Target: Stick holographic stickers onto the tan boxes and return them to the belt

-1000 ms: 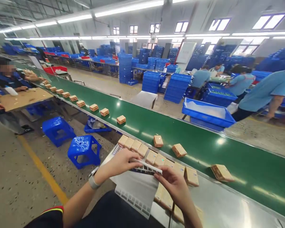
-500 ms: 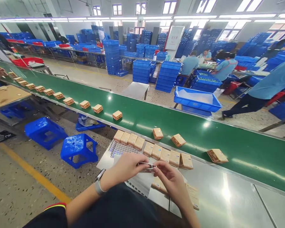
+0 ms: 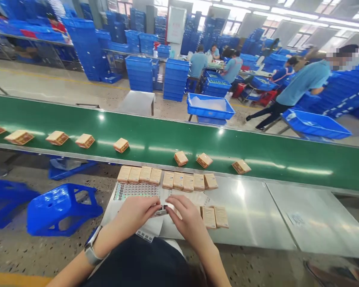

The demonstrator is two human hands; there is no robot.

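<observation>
Thumb and fingertips of the left hand [image 3: 137, 209] are pinched on one end of a thin whitish strip with dark marks [image 3: 159, 213], possibly a folded sheet; the right hand [image 3: 184, 214] pinches the other end, the two sets of fingertips nearly meeting. The strip is held above the near side of a shiny grey metal table [image 3: 245, 209]. To handle it well, I would grip only its edges, keep both ends level and bend it gently, so that the printed patches neither crease nor smudge.

Just beyond the left hand lies a flat silvery sheet with rows of small printed rectangles [image 3: 137, 191]; its print is too fine to read. Behind it stands a row of four small tan boxes [image 3: 139, 174], and to their right a row of five tan boxes [image 3: 188, 182], some tops bearing a small bluish mark and illegible print. More tan boxes with reddish-brown printed sides [image 3: 121, 145] sit spaced along a flat green conveyor belt [image 3: 149, 131]. Farther back, a white upright board [image 3: 176, 26] carries faint reddish writing, unreadable here.
</observation>
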